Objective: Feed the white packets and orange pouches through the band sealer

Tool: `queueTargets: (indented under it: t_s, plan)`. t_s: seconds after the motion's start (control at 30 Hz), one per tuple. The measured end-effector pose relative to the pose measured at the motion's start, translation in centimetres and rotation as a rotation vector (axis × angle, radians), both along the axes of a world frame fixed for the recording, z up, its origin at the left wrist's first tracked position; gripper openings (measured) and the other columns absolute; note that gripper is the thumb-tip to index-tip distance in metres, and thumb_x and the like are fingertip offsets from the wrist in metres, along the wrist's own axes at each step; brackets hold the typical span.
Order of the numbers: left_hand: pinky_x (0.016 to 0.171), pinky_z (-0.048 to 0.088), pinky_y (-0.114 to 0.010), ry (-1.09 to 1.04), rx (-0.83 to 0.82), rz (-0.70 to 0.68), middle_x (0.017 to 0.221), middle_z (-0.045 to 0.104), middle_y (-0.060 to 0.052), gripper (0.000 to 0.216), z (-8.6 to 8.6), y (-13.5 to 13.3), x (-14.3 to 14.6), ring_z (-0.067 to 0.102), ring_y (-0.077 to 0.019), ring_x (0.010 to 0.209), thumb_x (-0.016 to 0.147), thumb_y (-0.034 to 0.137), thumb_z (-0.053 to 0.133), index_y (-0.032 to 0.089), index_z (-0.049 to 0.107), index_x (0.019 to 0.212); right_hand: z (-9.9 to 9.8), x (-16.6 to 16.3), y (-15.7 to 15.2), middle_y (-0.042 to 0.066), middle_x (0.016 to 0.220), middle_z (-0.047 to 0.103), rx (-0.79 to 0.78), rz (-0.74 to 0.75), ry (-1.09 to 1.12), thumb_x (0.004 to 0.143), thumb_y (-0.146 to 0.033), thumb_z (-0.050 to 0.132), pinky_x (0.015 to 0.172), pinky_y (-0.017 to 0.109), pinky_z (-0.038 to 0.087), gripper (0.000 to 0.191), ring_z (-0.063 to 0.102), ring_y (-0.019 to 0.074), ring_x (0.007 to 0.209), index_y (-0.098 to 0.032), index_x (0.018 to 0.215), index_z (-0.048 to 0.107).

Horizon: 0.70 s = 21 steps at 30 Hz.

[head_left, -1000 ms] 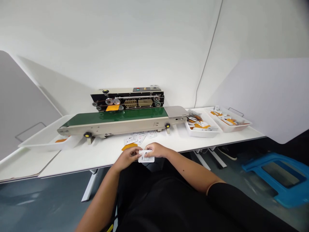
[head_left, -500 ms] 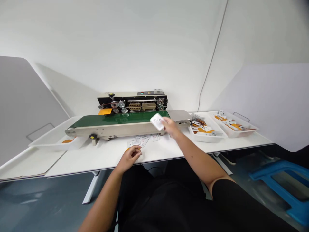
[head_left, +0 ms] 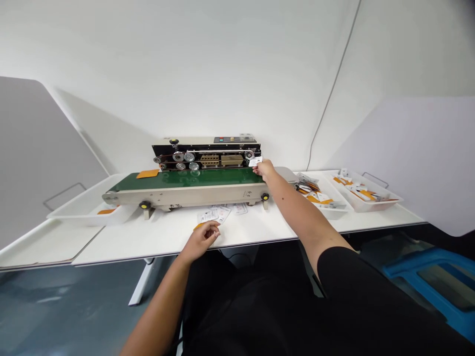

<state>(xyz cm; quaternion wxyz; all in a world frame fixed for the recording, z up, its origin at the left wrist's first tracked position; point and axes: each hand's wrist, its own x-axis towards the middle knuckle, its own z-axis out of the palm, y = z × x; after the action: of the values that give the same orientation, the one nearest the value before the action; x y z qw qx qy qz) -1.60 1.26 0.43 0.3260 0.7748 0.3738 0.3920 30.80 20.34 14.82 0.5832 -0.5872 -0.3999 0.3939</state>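
Note:
My right hand (head_left: 264,169) pinches a small white sachet (head_left: 255,161) at the right end of the band sealer (head_left: 208,154), beside its rollers and above the green conveyor belt (head_left: 222,177). Low on the table, my left hand (head_left: 203,240) is curled, thumb and fingers drawn in; whatever they may hold is hidden. An orange edge of a packet (head_left: 198,226) shows just behind its knuckles. Several printed white sachets (head_left: 221,212) lie between that hand and the conveyor. On the belt's left part rests an orange sachet (head_left: 147,173).
To the left stands a white tray (head_left: 70,215) with an orange packet inside. Two white bins, a nearer bin (head_left: 339,213) and a farther bin (head_left: 394,201), hold many sachets at right. A blue stool (head_left: 415,269) is on the floor. Grey panels flank the table.
My right hand has carried the white sachet up and away from me to the sealer's right end. The orange sachet has moved left along the belt. My left hand stays nearly still.

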Motion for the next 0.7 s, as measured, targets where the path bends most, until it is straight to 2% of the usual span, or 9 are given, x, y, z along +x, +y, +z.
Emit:
queueTargets:
  t_s: [0.2,0.33,0.43,0.53,0.6,0.63,0.7]
  plan:
    - [0.066,0.051,-0.029,0.039,0.025,0.017,0.089,0.070,-0.004,0.031,0.0,-0.1,0.1,0.065,-0.0183,0.077,0.094,0.043,0.062,0.020,0.064,0.115,0.4,-2.3,0.6,0.001,0.060,0.060,-0.059,0.072,0.036,0.091,-0.006,0.057,0.045,0.017,0.045,0.013,0.056,0.0097,0.047,-0.011,0.102,0.059]
    - [0.066,0.052,-0.030,0.036,0.043,0.026,0.090,0.070,-0.004,0.029,0.1,-0.2,0.1,0.065,-0.0183,0.077,0.094,0.041,0.062,0.021,0.065,0.115,0.3,-2.9,-0.3,-0.003,0.067,0.058,-0.026,0.024,-0.022,0.092,-0.012,0.058,0.045,0.018,0.041,0.030,0.053,0.0095,0.048,-0.015,0.121,0.052]
    - [0.067,0.052,-0.029,0.023,0.045,0.039,0.090,0.070,-0.004,0.029,0.0,-0.2,0.0,0.065,-0.0187,0.078,0.093,0.041,0.063,0.021,0.066,0.114,0.0,-3.3,-2.3,-0.002,0.078,0.061,0.128,-0.086,-0.291,0.089,-0.028,0.067,0.055,0.021,0.045,0.048,0.057,0.0126,0.061,-0.022,0.132,0.046]
    - [0.067,0.053,-0.029,0.014,0.042,0.039,0.089,0.071,-0.004,0.029,-0.1,-0.1,0.0,0.066,-0.0192,0.080,0.093,0.041,0.064,0.021,0.066,0.113,-1.2,-4.6,-5.8,0.001,0.085,0.063,0.325,-0.136,-0.594,0.093,-0.038,0.061,0.072,0.026,0.048,0.041,0.059,0.0177,0.078,-0.023,0.130,0.052]
    - [0.068,0.053,-0.030,0.009,0.042,0.037,0.089,0.071,-0.004,0.028,-0.2,0.0,0.0,0.067,-0.0196,0.081,0.093,0.041,0.064,0.021,0.067,0.112,-3.0,-6.1,-8.8,0.003,0.089,0.065,0.439,-0.021,-0.720,0.098,-0.037,0.051,0.081,0.029,0.048,0.032,0.060,0.0194,0.085,-0.022,0.126,0.057]
    - [0.069,0.053,-0.030,0.003,0.041,0.039,0.090,0.071,-0.004,0.028,-0.3,0.0,-0.1,0.067,-0.0197,0.081,0.093,0.041,0.064,0.021,0.067,0.112,-4.2,-7.0,-10.3,0.004,0.092,0.067,0.484,0.099,-0.782,0.099,-0.036,0.049,0.085,0.030,0.047,0.031,0.061,0.0198,0.087,-0.022,0.125,0.060]
    - [0.070,0.053,-0.029,-0.019,0.032,0.054,0.090,0.072,-0.004,0.027,-0.5,0.0,-0.2,0.067,-0.0196,0.081,0.093,0.041,0.064,0.021,0.067,0.111,-7.1,-9.0,-13.0,0.005,0.099,0.070,0.515,0.435,-0.929,0.098,-0.034,0.054,0.092,0.033,0.047,0.032,0.063,0.0216,0.095,-0.023,0.126,0.063]
